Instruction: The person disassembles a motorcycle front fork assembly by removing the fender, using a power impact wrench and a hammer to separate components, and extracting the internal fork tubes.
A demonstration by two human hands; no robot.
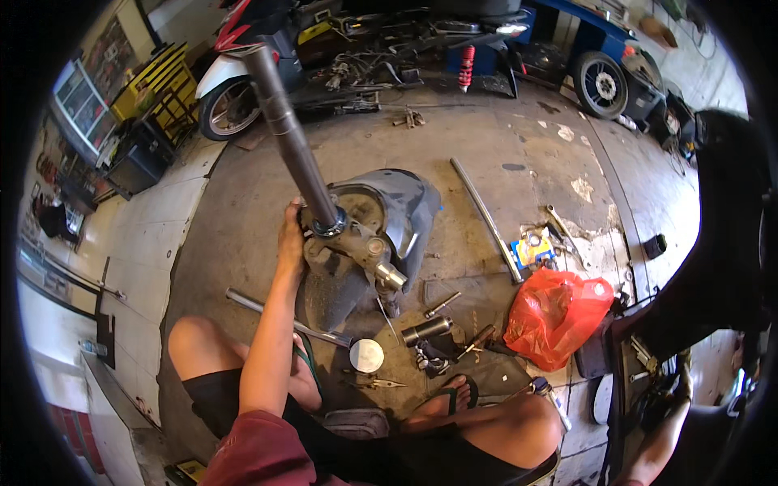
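Observation:
A dark metal steering stem (293, 138) rises tilted to the left from a dirty fork yoke (356, 243), with a shiny ring around its base. My left hand (292, 239) is closed on the yoke's left side; some of its fingers are hidden behind the part. A dusty black front fender (413, 194) sits behind and under the yoke. At the far right, my right hand (682, 385) reaches in among dark parts and tools. Shadow and those parts hide its fingers. Near my feet lie a round pale lid (367, 355), a black cylinder (427, 330) and pliers (374, 382).
Metal tubes lie left (243, 300) and right (486, 219) of the yoke. A red plastic bag (559, 317), a blue-yellow package (533, 250) and wrenches (570, 236) are at right; a ratchet (541, 386) is by my right knee. Partly dismantled motorbikes (389, 36) stand behind.

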